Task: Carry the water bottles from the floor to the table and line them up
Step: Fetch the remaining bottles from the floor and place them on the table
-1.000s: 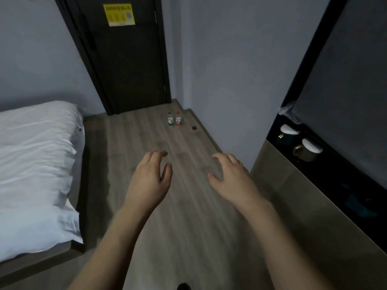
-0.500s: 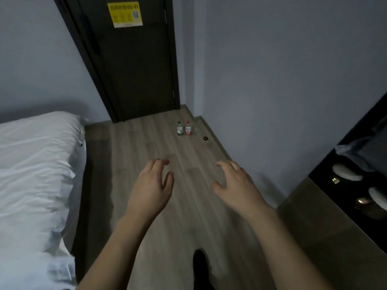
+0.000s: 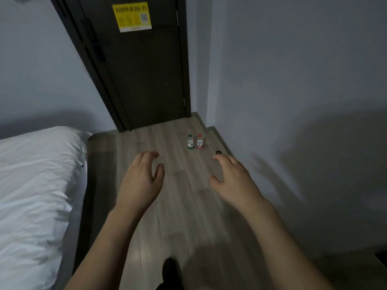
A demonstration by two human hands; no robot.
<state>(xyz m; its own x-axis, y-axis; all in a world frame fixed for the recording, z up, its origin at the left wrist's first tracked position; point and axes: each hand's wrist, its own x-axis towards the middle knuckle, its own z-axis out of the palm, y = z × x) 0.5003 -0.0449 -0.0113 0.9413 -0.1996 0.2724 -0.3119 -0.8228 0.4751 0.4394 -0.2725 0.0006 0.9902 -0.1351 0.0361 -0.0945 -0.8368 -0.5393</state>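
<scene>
Two bottles on the floor [image 3: 146, 206], upright, side by side near the far right corner: the green-cap bottle [image 3: 190, 142] on the left, the red-cap bottle [image 3: 199, 141] just beside it on the right, close but whether they touch is hard to tell. A small dark round thing [image 3: 218, 152] lies on the boards just right of them, near the wall [image 3: 293, 101].

Both hands are out front, palms down, holding nothing. The left hand [image 3: 140, 181] has its fingers loosely curled, thumb apart. The right hand [image 3: 234, 181] is the same, fingers spread and relaxed. The bottles sit well beyond the fingertips, seen in the gap between the two hands, nearer the right one.

Dark door [image 3: 146, 70] ahead with a yellow notice [image 3: 132, 17]. White bed [image 3: 35, 195] on the left. A dark shoe [image 3: 170, 273] shows at the bottom edge.
</scene>
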